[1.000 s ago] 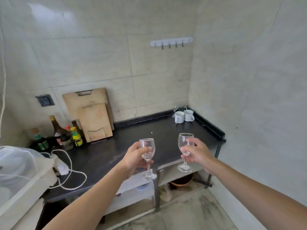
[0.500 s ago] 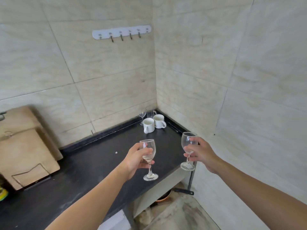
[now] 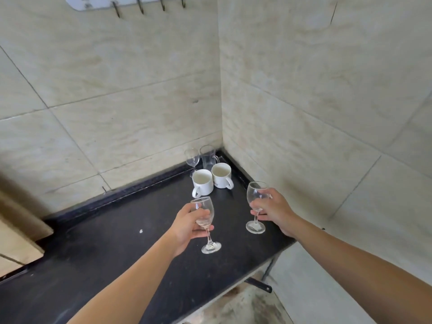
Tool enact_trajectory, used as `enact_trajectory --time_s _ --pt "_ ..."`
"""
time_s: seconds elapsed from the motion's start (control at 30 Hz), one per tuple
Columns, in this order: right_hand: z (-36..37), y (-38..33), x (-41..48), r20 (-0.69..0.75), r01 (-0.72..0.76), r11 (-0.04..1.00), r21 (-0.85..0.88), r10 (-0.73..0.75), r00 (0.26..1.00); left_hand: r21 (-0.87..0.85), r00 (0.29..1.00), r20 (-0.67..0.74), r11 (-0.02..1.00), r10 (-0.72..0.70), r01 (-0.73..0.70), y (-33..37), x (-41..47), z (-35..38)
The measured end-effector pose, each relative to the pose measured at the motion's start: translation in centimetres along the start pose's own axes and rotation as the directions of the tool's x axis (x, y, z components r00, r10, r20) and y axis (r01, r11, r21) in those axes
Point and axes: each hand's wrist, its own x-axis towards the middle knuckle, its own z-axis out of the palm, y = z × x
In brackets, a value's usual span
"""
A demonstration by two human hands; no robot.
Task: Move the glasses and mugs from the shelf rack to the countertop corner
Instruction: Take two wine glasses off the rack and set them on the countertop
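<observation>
Head view, single frame; the counter corner where the two tiled walls meet serves as the landmark.

Counter (image 3: 117, 253): black top with a raised dark lip along both walls, one small white speck on its surface.

Left hand (image 3: 187, 226): fingers wrapped around the bowl of a stemmed wine glass (image 3: 205, 220), held upright and out from the corner, above the counter. Its foot appears lifted clear of the surface, though the wide-angle view makes that hard to confirm.

Right hand (image 3: 272, 209): fingers closed on the lower bowl and stem of a second wine glass (image 3: 256, 199), upright, nearer the side wall and closer to the corner than the first. Foot close above the counter or on it; cannot tell which.

At the corner, four items grouped close together:
- clear glass mug (image 3: 208, 156), deepest in the corner, handle to the right;
- small stemmed glass (image 3: 192, 157), just beside it along the back wall;
- white mug (image 3: 202, 182), in front of the stemmed glass, handle toward the camera;
- second white mug (image 3: 221, 175), in front of the clear mug, handle at its lower right; the two white mugs touching or nearly so.

Hook rail (image 3: 131, 2): white, with dark hooks, on the back wall high above the corner.

Wooden board (image 3: 16, 230): far along the back wall from the corner, partly out of frame.
</observation>
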Motion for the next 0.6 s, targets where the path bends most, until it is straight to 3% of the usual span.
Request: enact_trajectory --time_s 0.37,0.6 --pt "2.2 2.8 15.5 -0.035 -0.044 0.959 -0.278 0.036 0.999 0.079 0.993 -0.065 0.991 -0.101 0.106 -1.9 16.5 -1.5" --pt "3.7 5.6 21.4 0.004 0.002 0.941 -0.339 0.000 1.000 0.171 0.997 -0.052 0.984 -0.049 0.058 -3.7 22.8 -1.6"
